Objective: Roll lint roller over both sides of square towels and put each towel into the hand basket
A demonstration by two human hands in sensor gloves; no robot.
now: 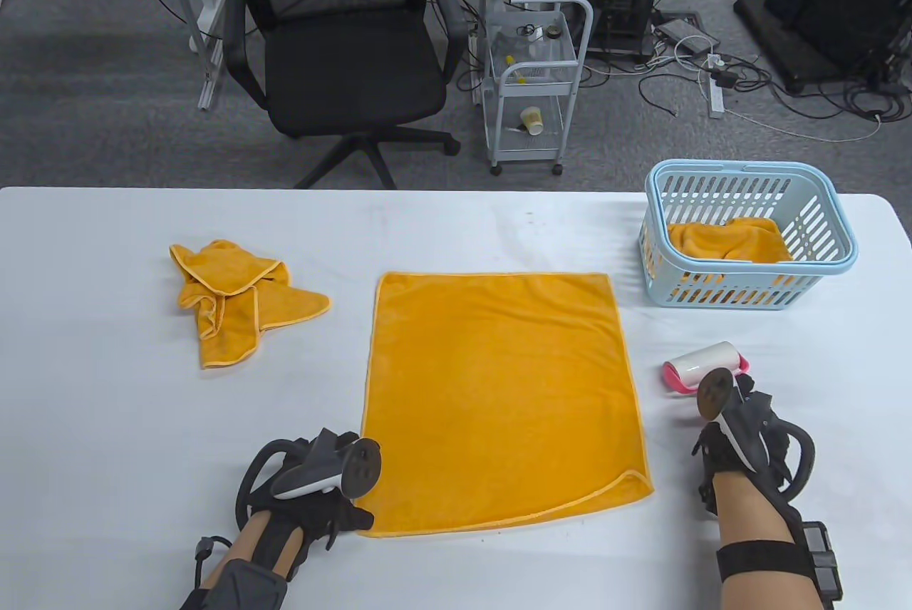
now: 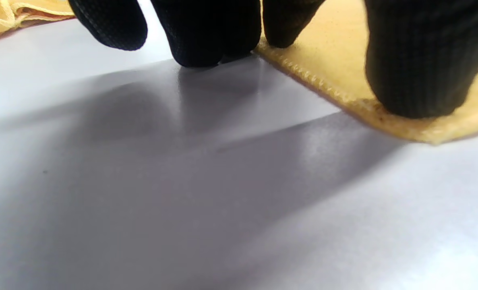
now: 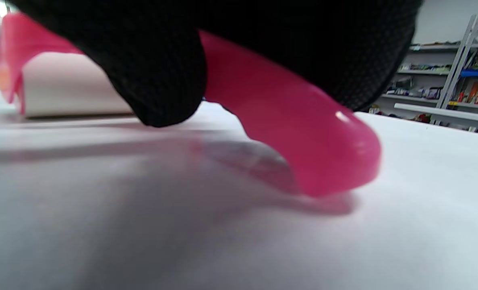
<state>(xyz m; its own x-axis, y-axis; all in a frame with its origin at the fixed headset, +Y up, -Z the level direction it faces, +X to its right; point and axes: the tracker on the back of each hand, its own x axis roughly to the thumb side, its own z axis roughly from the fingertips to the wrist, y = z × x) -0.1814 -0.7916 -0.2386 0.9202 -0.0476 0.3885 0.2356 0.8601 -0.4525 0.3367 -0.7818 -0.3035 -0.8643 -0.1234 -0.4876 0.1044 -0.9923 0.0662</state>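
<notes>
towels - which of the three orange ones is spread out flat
The middle towel, lying open and square by the left hand. The left towel is crumpled; the third is bunched in the basket.

You have three orange towels on the table: one flat towel point(image 1: 499, 396) at centre, one crumpled towel point(image 1: 239, 296) at its 9 o'clock, and one basket towel point(image 1: 727, 239) inside the single blue hand basket point(image 1: 830, 200) at 2 o'clock. You have one lint roller point(image 1: 695, 368) at 3 o'clock, and two gloved hands: left hand point(image 1: 313, 489), right hand point(image 1: 741, 439).
</notes>
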